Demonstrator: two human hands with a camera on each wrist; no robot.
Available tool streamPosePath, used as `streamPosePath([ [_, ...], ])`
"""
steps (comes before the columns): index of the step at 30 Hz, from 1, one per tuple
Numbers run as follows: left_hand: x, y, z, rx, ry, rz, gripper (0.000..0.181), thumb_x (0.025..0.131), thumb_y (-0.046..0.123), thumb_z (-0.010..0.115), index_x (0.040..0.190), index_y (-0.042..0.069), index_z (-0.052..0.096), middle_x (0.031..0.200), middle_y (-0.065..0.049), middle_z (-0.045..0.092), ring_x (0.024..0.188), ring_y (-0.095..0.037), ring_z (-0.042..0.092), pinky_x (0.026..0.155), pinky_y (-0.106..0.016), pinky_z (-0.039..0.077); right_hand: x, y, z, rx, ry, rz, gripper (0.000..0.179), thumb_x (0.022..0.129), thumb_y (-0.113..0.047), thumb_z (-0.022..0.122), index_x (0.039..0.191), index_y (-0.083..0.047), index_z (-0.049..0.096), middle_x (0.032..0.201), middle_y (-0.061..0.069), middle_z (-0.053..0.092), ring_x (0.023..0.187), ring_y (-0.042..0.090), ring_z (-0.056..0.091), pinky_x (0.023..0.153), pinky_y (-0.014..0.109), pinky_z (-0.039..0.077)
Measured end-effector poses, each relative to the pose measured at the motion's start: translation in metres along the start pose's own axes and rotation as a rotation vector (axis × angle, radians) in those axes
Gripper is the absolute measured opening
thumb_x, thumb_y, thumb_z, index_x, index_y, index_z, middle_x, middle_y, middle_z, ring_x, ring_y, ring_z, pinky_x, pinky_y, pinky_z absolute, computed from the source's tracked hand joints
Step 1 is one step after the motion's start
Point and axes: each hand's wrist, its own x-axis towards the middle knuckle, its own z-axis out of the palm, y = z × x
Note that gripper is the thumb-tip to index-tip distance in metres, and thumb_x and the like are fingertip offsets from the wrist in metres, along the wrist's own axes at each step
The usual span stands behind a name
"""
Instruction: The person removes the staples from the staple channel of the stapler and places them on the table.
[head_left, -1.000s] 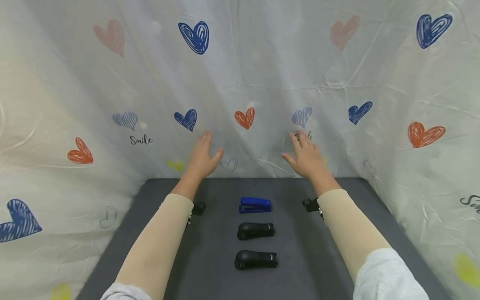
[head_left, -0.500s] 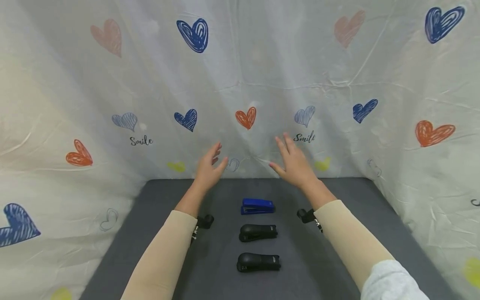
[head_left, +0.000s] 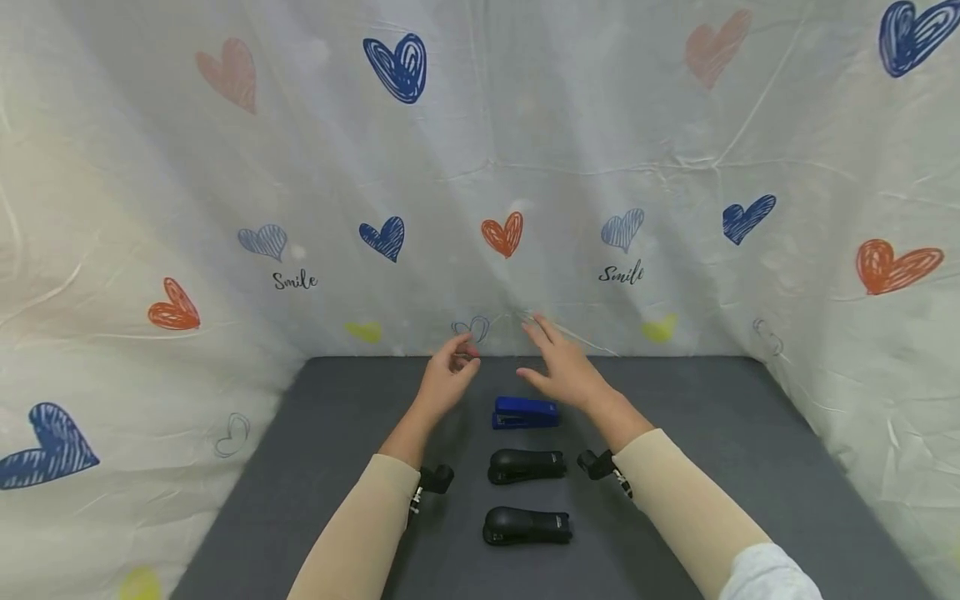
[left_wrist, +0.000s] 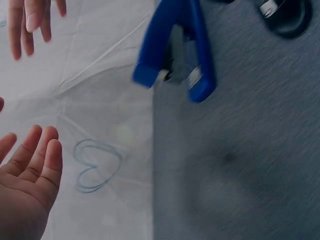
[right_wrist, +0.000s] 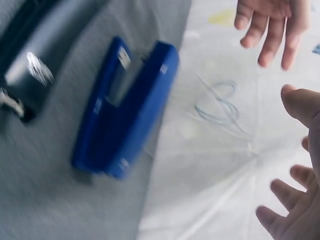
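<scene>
A blue stapler (head_left: pixel 525 413) lies on the dark grey table, farthest back in a row of staplers. Two black staplers, a middle one (head_left: pixel 527 467) and a front one (head_left: pixel 527 527), lie nearer in the same row. My left hand (head_left: pixel 446 379) hovers to the left of and behind the blue stapler, fingers relaxed, holding nothing. Just behind the blue stapler's right end is my right hand (head_left: pixel 566 371), fingers spread and also holding nothing. The left wrist view shows the blue stapler (left_wrist: pixel 177 50) apart from the left fingers. The right wrist view shows the stapler (right_wrist: pixel 125 110) similarly untouched.
A whitish curtain (head_left: pixel 555 125) printed with hearts and "Smile" hangs behind the table (head_left: pixel 360 442) and at both sides. Each wrist carries a small black camera, one on the left (head_left: pixel 437 478) and one on the right (head_left: pixel 596 463).
Both hands have come down from in front of the curtain and moved inward toward each other, closer to the blue stapler. The staplers stay on the table; the head view has shifted slightly.
</scene>
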Motion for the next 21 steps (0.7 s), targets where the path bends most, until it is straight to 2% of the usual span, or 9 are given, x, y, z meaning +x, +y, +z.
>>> streamPosePath([
  [7, -0.011, -0.02, 0.019, -0.029, -0.046, -0.087, 0.042, 0.1, 0.006, 0.06, 0.142, 0.003, 0.056, 0.121, -0.018, 0.066, 0.097, -0.028, 0.067, 0.076, -0.037, 0.053, -0.002, -0.009, 0.037, 0.052, -0.121, 0.033, 0.066, 0.097, -0.029, 0.074, 0.152, -0.006, 0.047, 0.153, 0.016, 0.046, 0.137, 0.035, 0.048, 0.108, 0.052, 0.042],
  [15, -0.02, -0.037, 0.033, -0.01, -0.082, -0.156, 0.043, 0.095, 0.0, 0.057, 0.138, -0.001, 0.059, 0.117, -0.018, 0.067, 0.085, -0.024, 0.066, 0.067, -0.031, 0.051, -0.001, -0.014, 0.06, -0.006, -0.262, 0.087, 0.057, 0.095, -0.024, 0.076, 0.145, -0.003, 0.057, 0.141, 0.014, 0.057, 0.129, 0.032, 0.056, 0.106, 0.047, 0.044],
  [18, -0.022, -0.045, 0.037, 0.017, -0.105, -0.197, 0.042, 0.093, -0.003, 0.057, 0.136, -0.003, 0.06, 0.116, -0.018, 0.068, 0.088, -0.025, 0.065, 0.07, -0.034, 0.054, 0.001, -0.017, 0.064, -0.058, -0.292, 0.1, 0.05, 0.095, -0.022, 0.076, 0.14, -0.003, 0.061, 0.134, 0.015, 0.061, 0.122, 0.031, 0.06, 0.102, 0.046, 0.047],
  [21, -0.024, -0.052, 0.04, 0.035, -0.138, -0.238, 0.043, 0.091, -0.004, 0.06, 0.134, -0.006, 0.061, 0.116, -0.018, 0.068, 0.1, -0.031, 0.066, 0.077, -0.039, 0.055, 0.004, -0.021, 0.068, -0.103, -0.296, 0.089, 0.042, 0.095, -0.02, 0.076, 0.132, -0.004, 0.067, 0.126, 0.014, 0.066, 0.115, 0.03, 0.064, 0.097, 0.045, 0.051],
])
